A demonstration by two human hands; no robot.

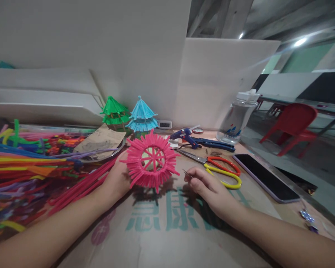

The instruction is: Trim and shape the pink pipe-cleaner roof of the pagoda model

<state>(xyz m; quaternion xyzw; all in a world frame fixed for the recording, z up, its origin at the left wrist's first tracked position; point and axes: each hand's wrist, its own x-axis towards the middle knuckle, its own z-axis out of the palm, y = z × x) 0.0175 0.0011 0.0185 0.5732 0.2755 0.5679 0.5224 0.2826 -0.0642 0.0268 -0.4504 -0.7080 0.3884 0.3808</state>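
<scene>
— Cardboard [184, 238] with green print covers the bench, with pale boards standing behind it and a red chair [292, 124] off to the right in a dim hall with ceiling lights.

— What do the hands have?

— Her or his left hand [117, 179] is curled round the back of a pink wheel [152, 160], a ring of pipe-cleaner fringe on crossed spokes, held up on edge just above the cardboard. The right hand [209, 186] rests on the cardboard just beside it, thumb and forefinger pinched shut on a thin pin [186, 172] that points at the wheel; the other fingers are loosely curled.

— How far along does the piece look?

— I judge it partly done. The fringe runs all the way round and the spokes are in, but the middle is open and it has no tiers like the green pagoda [115, 111] and blue pagoda [142, 114] standing at the back. Those two look finished.

— And around it?

— A big heap of cleaners [22, 160] in many colours lies on the left, touching a dish with brown paper [100, 139]. To the right lie scissors [220, 168], a glue gun [187, 137], a phone [265, 176] face up, and a water bottle [237, 117] near the far edge.
</scene>
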